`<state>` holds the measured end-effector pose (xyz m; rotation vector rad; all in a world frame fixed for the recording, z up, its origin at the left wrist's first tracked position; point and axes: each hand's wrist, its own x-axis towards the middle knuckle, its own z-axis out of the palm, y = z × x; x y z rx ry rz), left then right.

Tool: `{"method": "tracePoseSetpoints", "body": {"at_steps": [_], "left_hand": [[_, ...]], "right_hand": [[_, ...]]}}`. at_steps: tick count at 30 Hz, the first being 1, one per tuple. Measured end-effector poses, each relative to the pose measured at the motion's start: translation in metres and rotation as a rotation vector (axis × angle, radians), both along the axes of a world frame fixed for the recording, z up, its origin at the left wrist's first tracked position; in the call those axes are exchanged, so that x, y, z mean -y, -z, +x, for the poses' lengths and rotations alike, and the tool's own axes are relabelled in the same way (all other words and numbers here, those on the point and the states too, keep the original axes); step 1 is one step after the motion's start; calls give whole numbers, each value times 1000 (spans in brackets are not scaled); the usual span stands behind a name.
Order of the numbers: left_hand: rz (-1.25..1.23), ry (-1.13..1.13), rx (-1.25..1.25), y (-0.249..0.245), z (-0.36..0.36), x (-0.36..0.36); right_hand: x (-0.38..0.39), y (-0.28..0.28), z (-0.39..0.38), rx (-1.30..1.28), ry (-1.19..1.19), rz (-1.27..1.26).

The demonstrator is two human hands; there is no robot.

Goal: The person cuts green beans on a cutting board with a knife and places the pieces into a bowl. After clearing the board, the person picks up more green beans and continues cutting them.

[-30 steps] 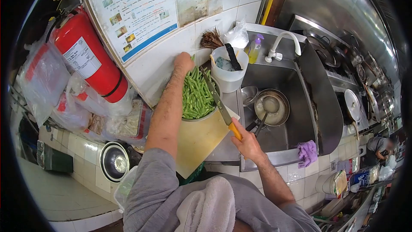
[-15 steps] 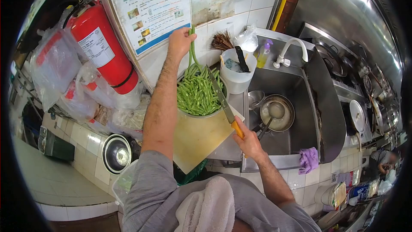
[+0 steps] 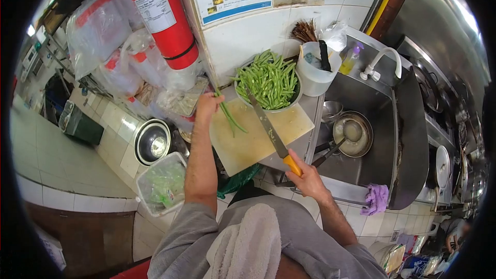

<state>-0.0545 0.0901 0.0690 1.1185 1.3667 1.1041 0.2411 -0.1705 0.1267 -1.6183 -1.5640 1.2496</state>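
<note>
My left hand [image 3: 207, 106] grips a few long green beans [image 3: 230, 117] at the left edge of a pale cutting board [image 3: 248, 144]; their ends hang down over the board. My right hand [image 3: 308, 176] holds a knife [image 3: 269, 129] by its orange handle, the long blade lying across the board and pointing toward a metal bowl [image 3: 289, 102] heaped with green beans [image 3: 267, 78] at the board's far side.
A red fire extinguisher [image 3: 160, 13] and plastic bags stand at the left. A white tub with utensils [image 3: 316, 70] sits by the sink [image 3: 372, 124], which holds a pan [image 3: 354, 133]. A steel bowl [image 3: 152, 142] and plastic container [image 3: 161, 182] lie below left. A purple cloth [image 3: 377, 197] hangs on the sink edge.
My left hand lifted a few beans out of the bowl and brought them down to the left edge of the cutting board. The view shifted; my right hand stayed on the knife.
</note>
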Motion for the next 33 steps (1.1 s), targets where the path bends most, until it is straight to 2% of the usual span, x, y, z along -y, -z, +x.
{"method": "tracePoseSetpoints", "body": {"at_steps": [2,4,6,7,9,12,14,15,19,21,25,27,33], "left_hand": [[-30,-19,-41,28,7,3],[-60,-34,-83,45,19,6],[82,-200,-278,52,31,13],[77,-200,-280,50,31,19],[182,-182,-483,46,26,34],[299,-171,-640,59,12,44],[278,-144,-671,54,8,51],[263,-112,-691,48,8,55],[209,-85,-644,48,0,53],[479,-76,-835,52,-2,56],[598,-170,-863,52,9,84],[721,105,-704,53,6,98],[734,291,-537,53,2,113]], "right_hand": [[5,3,-2,90,-53,-88],[10,25,0,104,-81,-12],[17,34,2,116,-102,59],[20,33,2,136,-103,45],[23,34,3,152,-107,28],[20,50,1,229,-166,55],[16,64,-2,250,-202,208],[12,45,-7,293,-204,45],[12,39,-10,343,-162,89],[14,36,-13,308,-140,117],[17,26,-32,313,-117,38],[20,24,-45,296,-76,-20],[29,31,-76,323,-20,-16]]}}
